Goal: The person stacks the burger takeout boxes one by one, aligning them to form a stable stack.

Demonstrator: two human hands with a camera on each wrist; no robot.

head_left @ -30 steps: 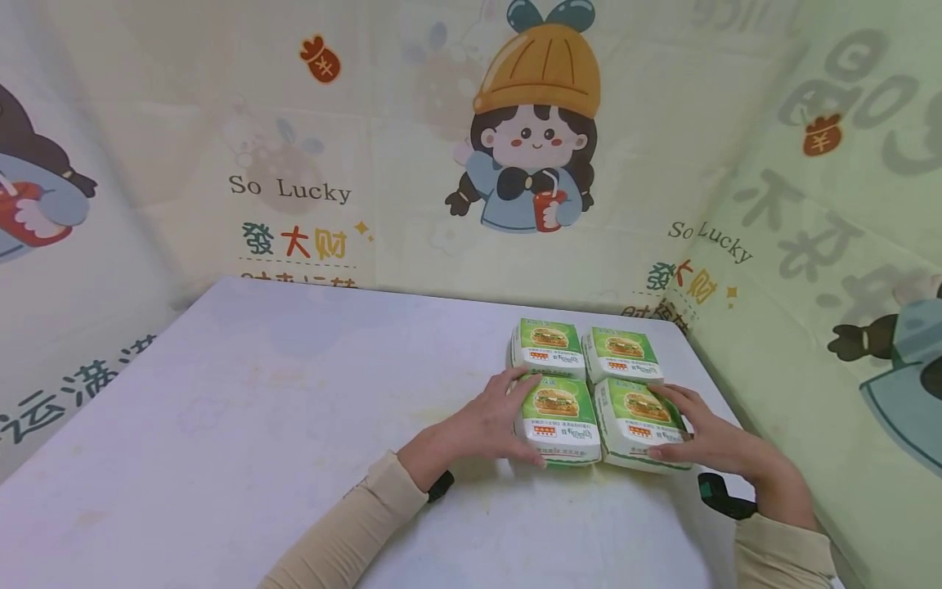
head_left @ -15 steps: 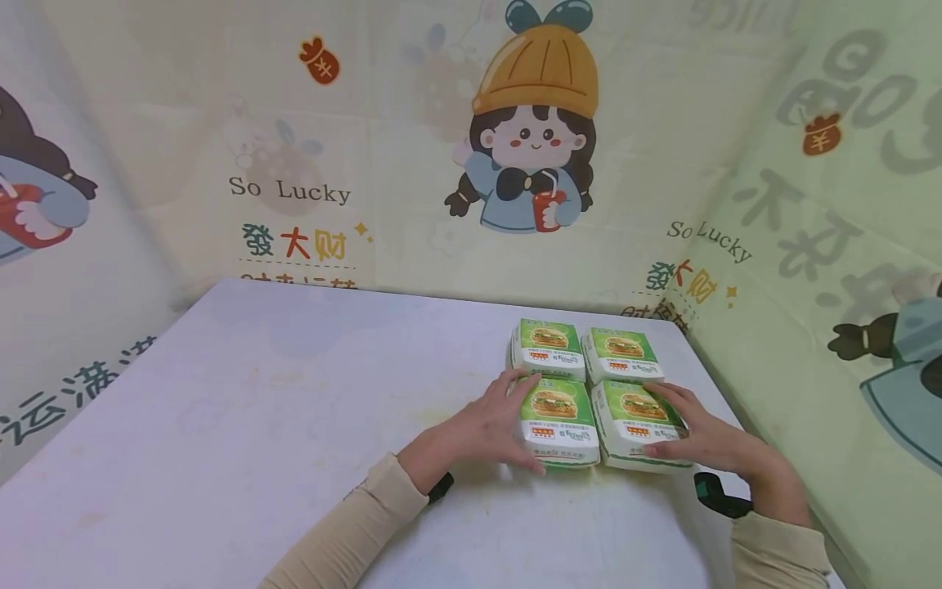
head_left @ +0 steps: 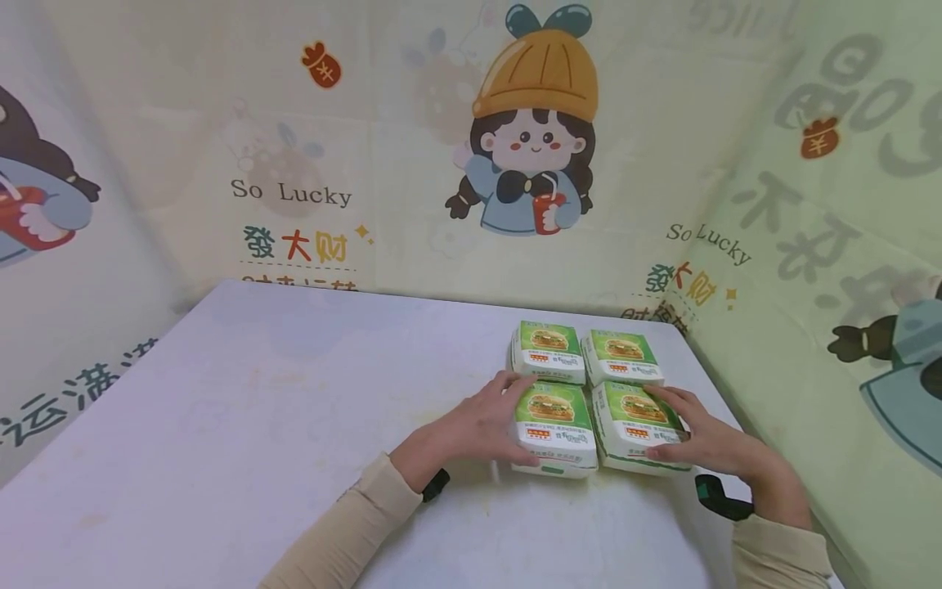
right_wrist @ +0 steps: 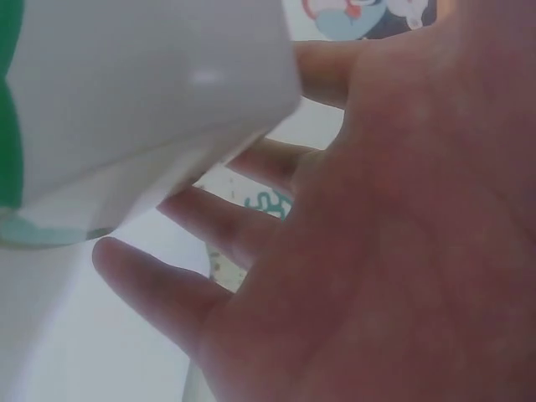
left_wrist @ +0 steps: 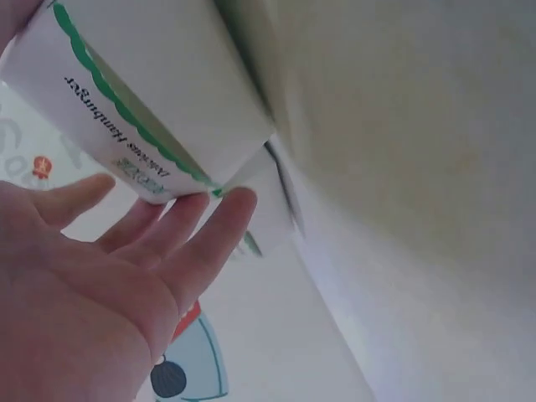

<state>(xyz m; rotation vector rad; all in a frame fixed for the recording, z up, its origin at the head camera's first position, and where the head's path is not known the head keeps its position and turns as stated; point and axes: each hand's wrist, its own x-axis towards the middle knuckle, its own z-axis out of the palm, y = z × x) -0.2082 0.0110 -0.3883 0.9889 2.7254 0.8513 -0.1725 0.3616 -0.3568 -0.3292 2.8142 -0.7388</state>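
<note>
Four-square on the table stand several green-and-white hamburger boxes with a burger picture on each lid. My left hand holds the front left hamburger box, thumb at its near side and fingertips at its far left corner. In the left wrist view that box shows its side, with fingertips against the edge. My right hand spans the front right hamburger box, thumb on its near edge and fingers along its far right side. The right wrist view shows this box up close; its underside contact is hidden.
Behind them sit the back left hamburger box and the back right hamburger box. The white table stretches away to the left. Printed cloth walls border it at the back and sides.
The front left box has shifted slightly left and toward me with my left hand, widening the gap to its neighbour. My right hand and its box have barely moved.
</note>
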